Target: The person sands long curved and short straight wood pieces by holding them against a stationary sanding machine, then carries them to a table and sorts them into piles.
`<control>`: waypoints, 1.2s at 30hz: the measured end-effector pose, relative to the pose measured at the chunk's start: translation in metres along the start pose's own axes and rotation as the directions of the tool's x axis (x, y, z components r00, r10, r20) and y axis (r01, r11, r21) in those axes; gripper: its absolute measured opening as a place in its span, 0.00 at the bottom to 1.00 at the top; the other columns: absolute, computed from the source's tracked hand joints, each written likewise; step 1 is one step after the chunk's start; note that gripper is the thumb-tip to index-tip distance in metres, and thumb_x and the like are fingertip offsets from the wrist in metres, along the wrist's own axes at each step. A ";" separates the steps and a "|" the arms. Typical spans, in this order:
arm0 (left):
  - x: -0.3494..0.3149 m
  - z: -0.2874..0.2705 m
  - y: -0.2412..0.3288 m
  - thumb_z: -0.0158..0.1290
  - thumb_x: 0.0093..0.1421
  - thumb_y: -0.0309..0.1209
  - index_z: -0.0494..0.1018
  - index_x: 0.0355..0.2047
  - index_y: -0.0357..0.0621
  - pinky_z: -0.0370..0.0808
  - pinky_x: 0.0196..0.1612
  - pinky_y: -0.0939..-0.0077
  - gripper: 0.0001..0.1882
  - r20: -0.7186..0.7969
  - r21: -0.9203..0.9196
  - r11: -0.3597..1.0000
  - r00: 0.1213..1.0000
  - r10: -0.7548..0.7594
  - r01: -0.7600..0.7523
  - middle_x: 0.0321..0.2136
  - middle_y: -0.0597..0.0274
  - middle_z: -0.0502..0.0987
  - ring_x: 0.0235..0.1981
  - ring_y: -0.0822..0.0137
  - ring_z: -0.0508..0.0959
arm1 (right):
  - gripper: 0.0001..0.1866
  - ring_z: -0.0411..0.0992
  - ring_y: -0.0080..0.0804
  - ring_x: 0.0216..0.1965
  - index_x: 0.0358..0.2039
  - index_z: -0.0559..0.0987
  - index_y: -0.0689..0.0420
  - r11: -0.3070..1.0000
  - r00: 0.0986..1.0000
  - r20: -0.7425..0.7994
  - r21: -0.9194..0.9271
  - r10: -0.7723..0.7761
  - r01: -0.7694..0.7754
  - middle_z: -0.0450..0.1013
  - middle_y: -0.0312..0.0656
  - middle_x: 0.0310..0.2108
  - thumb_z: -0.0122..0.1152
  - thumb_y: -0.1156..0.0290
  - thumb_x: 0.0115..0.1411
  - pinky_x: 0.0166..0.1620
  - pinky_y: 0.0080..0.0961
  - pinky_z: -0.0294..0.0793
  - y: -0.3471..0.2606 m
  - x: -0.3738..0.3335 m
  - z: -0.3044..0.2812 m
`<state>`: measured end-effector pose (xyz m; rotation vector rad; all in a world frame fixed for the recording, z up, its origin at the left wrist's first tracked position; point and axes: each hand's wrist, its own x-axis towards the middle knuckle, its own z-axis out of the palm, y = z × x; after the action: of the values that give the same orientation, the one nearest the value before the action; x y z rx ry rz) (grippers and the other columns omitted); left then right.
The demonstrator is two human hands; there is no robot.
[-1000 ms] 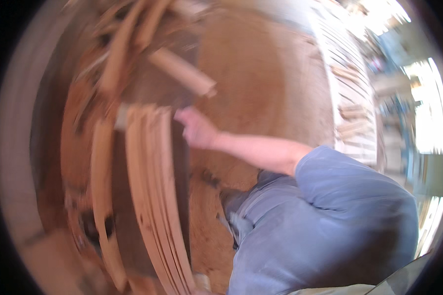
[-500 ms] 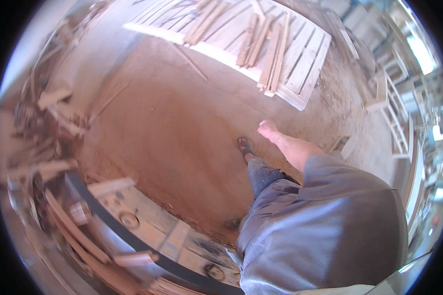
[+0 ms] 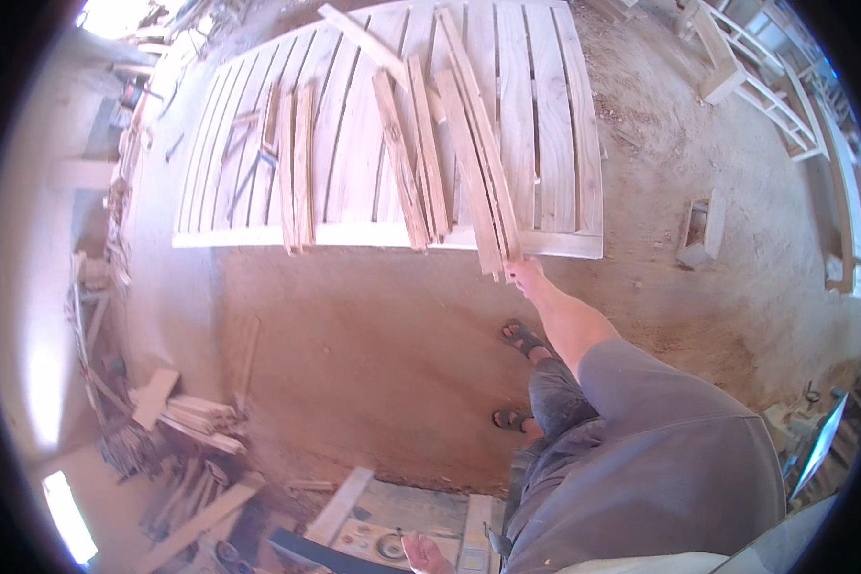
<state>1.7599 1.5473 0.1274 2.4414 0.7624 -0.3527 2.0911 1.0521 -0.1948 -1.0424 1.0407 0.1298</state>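
wooden strips, upper centre, overhang the table, likely leaving an end free for the right hand's gripping fingers; left hand, bottom centre: cannot tell.

- Moved the bare right hand from mid-air over the dusty brown floor to the near end of the long, light-brown wooden strips, now touching there.
- Brought the bare left hand into sight at the lower edge, overlapping in view the dusty grey surface with round fittings.
- Swung the view round, showing more of the pale, slatted wooden surface.
- Brought the second dark, strapped sandal into plainer view, clear of the earlier blur.
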 end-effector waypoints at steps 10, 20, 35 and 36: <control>0.092 0.101 0.165 0.55 0.65 0.32 0.70 0.57 0.32 0.77 0.48 0.74 0.23 0.491 -0.217 0.949 0.814 0.310 -0.231 0.48 0.55 0.80 0.46 0.71 0.79 | 0.11 0.66 0.21 0.25 0.33 0.76 0.54 0.990 0.964 0.257 0.140 -0.068 0.033 0.68 0.30 0.24 0.64 0.61 0.58 0.29 0.18 0.63 -0.089 -0.131 -0.131; 0.141 0.302 0.325 0.57 0.64 0.39 0.63 0.64 0.34 0.76 0.50 0.68 0.33 0.835 -0.420 0.894 0.319 0.448 -0.156 0.46 0.52 0.79 0.46 0.64 0.79 | 0.13 0.77 0.40 0.22 0.38 0.76 0.62 0.995 0.976 -0.198 0.066 0.089 -0.077 0.76 0.47 0.26 0.61 0.66 0.58 0.27 0.38 0.79 0.062 -0.432 -0.258; -0.096 0.425 0.392 0.49 0.67 0.39 0.69 0.50 0.40 0.73 0.56 0.53 0.18 0.886 -0.459 0.847 0.207 0.415 0.269 0.46 0.54 0.74 0.51 0.55 0.74 | 0.11 0.74 0.51 0.35 0.32 0.76 0.55 0.683 0.499 -0.518 -0.694 -0.695 0.230 0.73 0.47 0.32 0.62 0.71 0.45 0.38 0.44 0.75 0.112 -0.597 -0.377; -0.142 0.418 0.398 0.49 0.67 0.40 0.69 0.51 0.40 0.74 0.55 0.54 0.18 0.881 -0.473 0.831 0.186 0.436 0.291 0.46 0.54 0.74 0.51 0.55 0.74 | 0.12 0.74 0.51 0.36 0.34 0.77 0.55 0.676 0.425 -0.555 -0.704 -0.715 0.217 0.74 0.47 0.32 0.62 0.72 0.46 0.39 0.44 0.75 0.131 -0.600 -0.406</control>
<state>1.8451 0.9704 0.0139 1.1423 0.0425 -1.3132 1.4328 1.0331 0.1348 -2.0260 1.5027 -0.6790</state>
